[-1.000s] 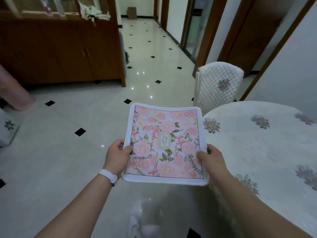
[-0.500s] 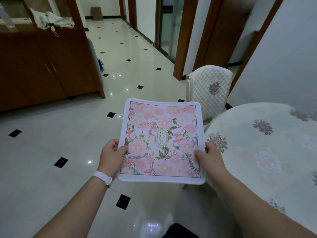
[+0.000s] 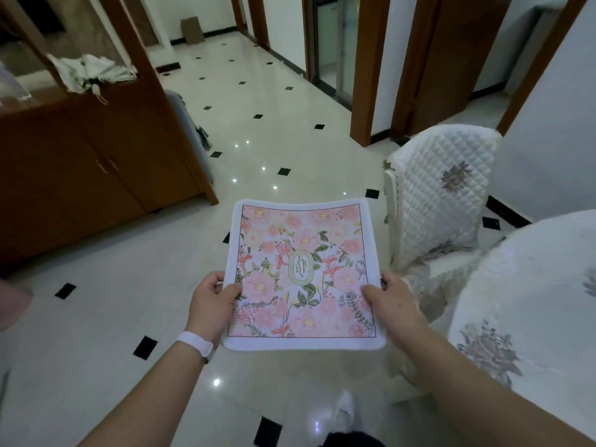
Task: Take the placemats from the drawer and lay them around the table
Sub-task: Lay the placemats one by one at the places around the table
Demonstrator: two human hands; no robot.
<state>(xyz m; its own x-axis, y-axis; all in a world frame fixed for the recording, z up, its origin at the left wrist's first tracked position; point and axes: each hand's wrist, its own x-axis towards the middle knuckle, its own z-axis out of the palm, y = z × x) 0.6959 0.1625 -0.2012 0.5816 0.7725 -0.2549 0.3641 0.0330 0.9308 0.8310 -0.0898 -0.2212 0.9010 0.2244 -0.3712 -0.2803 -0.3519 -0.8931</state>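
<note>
A glossy white tiled floor (image 3: 290, 150) with small black diamond insets fills most of the view. To your left stands a dark wooden cabinet (image 3: 80, 175). At the right edge is the table (image 3: 541, 285), its rim curved, covered in a quilted white cloth with faded flower motifs. A chair (image 3: 442, 195) in a matching quilted cover stands just beside it, farther from you.

In front of you, over the floor and just left of the table, you hold a square placemat (image 3: 303, 272). It has pink flowers and a white border, and it is face up and roughly level. Whether more mats lie beneath it cannot be told. Your left hand (image 3: 209, 304) grips the mat's left edge, thumb on top and fingers curled round it. Your right hand (image 3: 396, 304) grips the right edge the same way. A white wristband (image 3: 195, 345) circles your left wrist.

The mat is not yet on the table, so the step in hand looks like carrying it to a seat. To do it well:
- Turn right and bring the mat over the cloth before lowering it.
- Set its near edge along the rim, just inside it.
- Let go with both hands together so it lies flat without dragging the cloth.
</note>
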